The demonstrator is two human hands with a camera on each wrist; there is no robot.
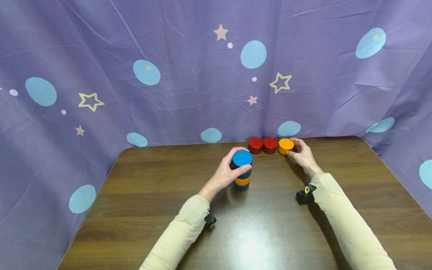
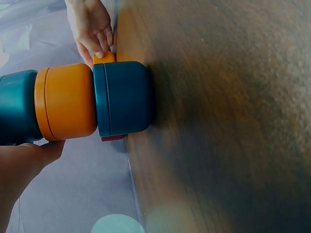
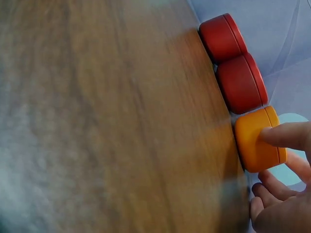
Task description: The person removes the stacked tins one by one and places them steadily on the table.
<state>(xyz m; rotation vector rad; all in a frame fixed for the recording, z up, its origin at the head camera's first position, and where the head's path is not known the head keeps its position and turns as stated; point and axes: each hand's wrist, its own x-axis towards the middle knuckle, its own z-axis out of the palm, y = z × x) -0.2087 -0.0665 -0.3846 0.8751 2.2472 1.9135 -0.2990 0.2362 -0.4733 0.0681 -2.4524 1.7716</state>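
Note:
A stack of small round lidded tins stands upright near the middle of the table. Its top tin (image 1: 242, 158) is blue, an orange tin (image 2: 70, 102) sits lower down, and a dark blue tin (image 2: 126, 99) forms the base. My left hand (image 1: 224, 173) grips the upper part of the stack, thumb across the near side; the other fingers are partly hidden behind it. Farther right, at the back edge, my right hand (image 1: 305, 157) holds a single orange tin (image 3: 252, 143) between thumb and fingers. That tin rests at table level.
Two red tins (image 1: 262, 145) stand side by side at the back edge, just left of the single orange tin. Behind the wooden table (image 1: 162, 176) hangs a purple patterned curtain (image 1: 182, 108). Each wrist carries a small black camera (image 1: 302, 196).

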